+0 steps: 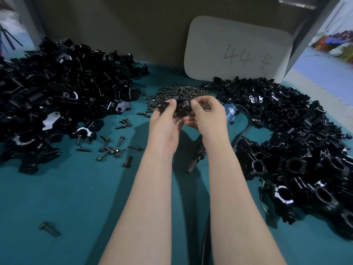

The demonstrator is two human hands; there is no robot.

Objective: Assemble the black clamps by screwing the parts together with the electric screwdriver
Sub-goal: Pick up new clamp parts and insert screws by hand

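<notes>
Fingers [170, 104] of the left hand [164, 123] and of the right hand [208, 115] curl in from both sides and grip 1 black clamp part [181, 108], held between them just above the near edge of the screw heap [177, 92]. I cannot tell how its pieces fit together.

On the left, the left pile of black parts [57, 88] reaches the table's left edge and the back wall. In front of it the teal tabletop [66, 197] opens wide toward the near edge, with 1 lone bolt [48, 228] lying on it. A narrower strip of tabletop runs between the forearms. On the right, the right pile of clamps [296, 140] crowds toward the right edge and bends around the blue electric screwdriver [230, 111]. The screwdriver lies just right of the right hand, and its black cable [242, 129] trails toward the person.

I count 2 big piles, 1 heap of screws and more than 10 loose screws [110, 148] scattered between the left pile and the left forearm. There is also 1 screwdriver, and 1 white card [236, 50] marked 44 against the back wall.

Both bare forearms stretch forward almost parallel, with the wrists angled inward. The right thumb lies on top of the part.
</notes>
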